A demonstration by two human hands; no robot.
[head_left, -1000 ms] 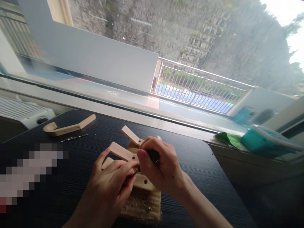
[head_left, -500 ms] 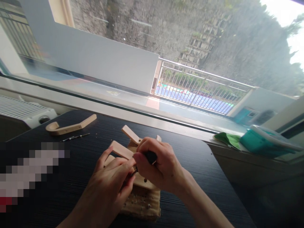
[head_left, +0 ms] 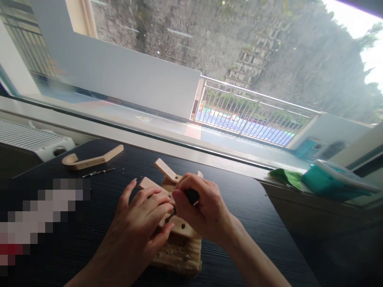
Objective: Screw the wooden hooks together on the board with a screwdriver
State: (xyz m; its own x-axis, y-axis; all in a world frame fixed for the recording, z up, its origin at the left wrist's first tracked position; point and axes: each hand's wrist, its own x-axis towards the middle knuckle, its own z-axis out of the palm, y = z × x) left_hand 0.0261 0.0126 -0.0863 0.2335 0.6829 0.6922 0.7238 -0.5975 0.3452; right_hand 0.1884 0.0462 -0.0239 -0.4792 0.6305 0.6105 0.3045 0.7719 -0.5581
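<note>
I am closing my right hand (head_left: 200,209) around the black handle of a small screwdriver (head_left: 191,196), and my grip on it is tight, with fingers and thumb wrapped over it. Its thin shaft is slanting down and to the left from my fist, its tip meeting the wooden piece (head_left: 176,224) right below my thumb. That pale piece is lying just under both hands, on top of a cardboard block (head_left: 179,255) dotted with small holes, near the front middle of the dark table (head_left: 251,207).

I am pressing my left hand (head_left: 140,223) flat on the same wooden piece, fingers spread and bent over its left end; this hand is not closed around anything, only bearing down. My left fingertips are lying just beside the screwdriver's tip. A round hole is showing in the wood near my right palm. Another angled wooden strip (head_left: 165,170) is sticking up just behind my hands, touching the stack.

Farther back on the left, well apart from my hands, a curved wooden hook (head_left: 89,159) is lying on the table, with a thin metal bit (head_left: 97,173) just in front of it. A white radiator (head_left: 32,139) is standing beyond the left edge. On the sill to the right, a teal box (head_left: 329,181) is resting beside a green cloth (head_left: 284,176).
</note>
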